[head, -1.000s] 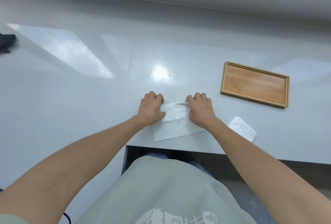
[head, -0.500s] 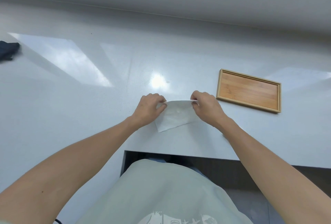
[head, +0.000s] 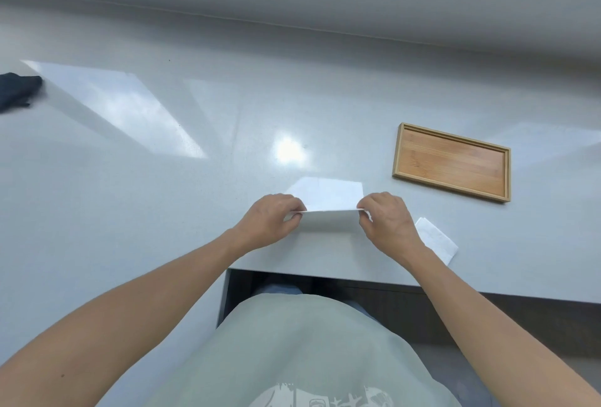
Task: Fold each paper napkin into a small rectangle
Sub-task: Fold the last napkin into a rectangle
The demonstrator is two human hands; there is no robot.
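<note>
A white paper napkin [head: 329, 194] is held just above the grey table [head: 162, 211], bent along a ridge that runs between my two hands. My left hand [head: 271, 219] pinches the left end of that ridge. My right hand [head: 388, 218] pinches the right end. The napkin's far half slopes down to the table and its near half hangs toward me. A second white napkin [head: 437, 239], folded small, lies flat on the table just right of my right wrist.
A shallow bamboo tray [head: 451, 161] sits on the table to the right, beyond the napkins. A dark object [head: 16, 92] lies at the far left edge. The table's front edge [head: 325, 273] runs just under my wrists, with a cut-out where my body is.
A second ago both hands pressed the napkin flat on the table. They have since pinched its edge, raised it and carried it away from me, so the napkin now bends between them.
</note>
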